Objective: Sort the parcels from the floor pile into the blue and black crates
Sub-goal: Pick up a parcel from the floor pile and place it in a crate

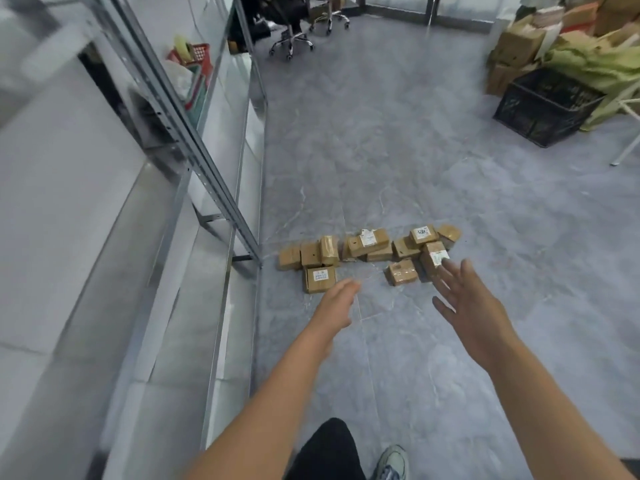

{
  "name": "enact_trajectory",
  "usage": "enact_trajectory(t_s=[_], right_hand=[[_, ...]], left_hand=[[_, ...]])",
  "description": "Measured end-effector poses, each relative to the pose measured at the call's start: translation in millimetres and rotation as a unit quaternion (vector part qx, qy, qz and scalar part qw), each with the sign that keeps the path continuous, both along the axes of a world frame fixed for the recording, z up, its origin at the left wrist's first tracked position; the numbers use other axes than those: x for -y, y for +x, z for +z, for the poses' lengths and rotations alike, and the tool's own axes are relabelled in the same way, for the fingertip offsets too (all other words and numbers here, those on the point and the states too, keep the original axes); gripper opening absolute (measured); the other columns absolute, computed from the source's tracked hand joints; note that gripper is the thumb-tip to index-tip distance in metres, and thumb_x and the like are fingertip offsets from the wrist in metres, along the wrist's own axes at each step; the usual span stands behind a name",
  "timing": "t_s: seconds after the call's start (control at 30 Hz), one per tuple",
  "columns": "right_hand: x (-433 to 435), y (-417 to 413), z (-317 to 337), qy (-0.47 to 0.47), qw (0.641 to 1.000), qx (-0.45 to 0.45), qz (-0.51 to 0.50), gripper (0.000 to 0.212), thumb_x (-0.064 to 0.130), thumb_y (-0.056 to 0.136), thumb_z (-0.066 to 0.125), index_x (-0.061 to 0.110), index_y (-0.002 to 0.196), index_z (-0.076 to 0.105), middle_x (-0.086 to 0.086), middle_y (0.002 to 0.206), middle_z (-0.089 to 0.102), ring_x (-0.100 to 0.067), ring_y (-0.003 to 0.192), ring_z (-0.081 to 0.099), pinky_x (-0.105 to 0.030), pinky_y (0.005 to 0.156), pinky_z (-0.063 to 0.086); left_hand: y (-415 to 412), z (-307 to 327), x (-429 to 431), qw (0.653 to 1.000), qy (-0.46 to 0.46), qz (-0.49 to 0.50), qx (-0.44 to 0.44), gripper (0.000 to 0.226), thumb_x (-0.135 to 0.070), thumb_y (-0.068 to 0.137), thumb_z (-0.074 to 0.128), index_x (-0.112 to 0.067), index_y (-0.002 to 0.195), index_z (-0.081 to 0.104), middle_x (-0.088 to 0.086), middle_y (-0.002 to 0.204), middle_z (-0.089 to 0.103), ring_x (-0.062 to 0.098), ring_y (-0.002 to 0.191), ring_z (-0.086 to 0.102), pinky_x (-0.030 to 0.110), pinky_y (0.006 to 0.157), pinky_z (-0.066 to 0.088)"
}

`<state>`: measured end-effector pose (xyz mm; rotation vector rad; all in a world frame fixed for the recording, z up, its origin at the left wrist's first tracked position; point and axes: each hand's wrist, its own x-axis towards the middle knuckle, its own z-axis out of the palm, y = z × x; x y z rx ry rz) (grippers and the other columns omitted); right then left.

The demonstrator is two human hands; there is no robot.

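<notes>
Parcels (pixel 369 252), small taped cardboard boxes, lie in a loose row on the grey floor (pixel 398 341) ahead. Left hand (pixel 334 306) and right hand (pixel 467 306) reach out, fingers spread, holding nothing. Boxes look light and stiff; grasp opposite sides. Black crate (pixel 545 107) sits far right.

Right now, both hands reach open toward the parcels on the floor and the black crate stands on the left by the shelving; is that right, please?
Not quite: the head view shows the black crate on the right, by the cardboard heap. The left hand and right hand do reach, open, toward the parcels.
</notes>
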<state>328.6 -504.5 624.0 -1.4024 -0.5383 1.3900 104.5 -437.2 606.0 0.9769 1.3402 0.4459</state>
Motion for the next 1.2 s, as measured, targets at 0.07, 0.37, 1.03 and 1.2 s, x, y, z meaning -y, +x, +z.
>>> enact_trajectory(t_s=[0.07,0.37,1.03,1.2], right_hand=[[-6.6,5.2,-8.3,-0.009,1.0,0.0,0.014,0.07,0.066,0.101,0.038,0.028,0.16,0.04,0.009,0.16,0.045,-0.012,0.147,0.043,-0.044,0.124,0.032],[-72.1,29.1,-35.3,-0.052,0.998,0.008,0.037,0.088,0.074,0.088,0.041,0.025,0.162,0.035,0.007,0.164,0.04,-0.016,0.149,0.04,-0.044,0.123,0.033],[-330.9,99.8,-115.3,-0.177,0.984,0.02,-0.001,0.087,0.075,0.09,0.041,0.027,0.163,0.033,0.007,0.166,0.038,-0.018,0.152,0.036,-0.045,0.123,0.03],[-379.4,138.3,-151.6,-0.2,0.98,0.007,0.007,0.073,0.066,0.103,0.034,0.024,0.163,0.033,0.007,0.165,0.039,-0.018,0.152,0.036,-0.045,0.124,0.029]], left_hand=[[2.2,-6.0,3.1,1.0,0.0,0.011,-0.003,0.04,-0.047,0.105,0.048,-0.029,0.14,0.054,-0.007,0.14,0.053,0.01,0.129,0.05,0.041,0.108,0.046],[25.2,-42.0,-50.0,0.999,-0.034,0.03,-0.005,0.049,-0.043,0.107,0.045,-0.022,0.152,0.044,-0.003,0.15,0.049,0.013,0.134,0.048,0.042,0.108,0.045],[79.8,-130.1,-332.2,0.986,-0.161,0.04,-0.016,0.05,-0.045,0.107,0.047,-0.021,0.151,0.045,0.001,0.152,0.051,0.016,0.135,0.05,0.045,0.107,0.045],[109.2,-152.2,-367.9,0.982,-0.179,0.033,-0.046,0.054,-0.046,0.107,0.046,-0.02,0.153,0.041,0.002,0.155,0.047,0.018,0.138,0.048,0.05,0.113,0.042]])
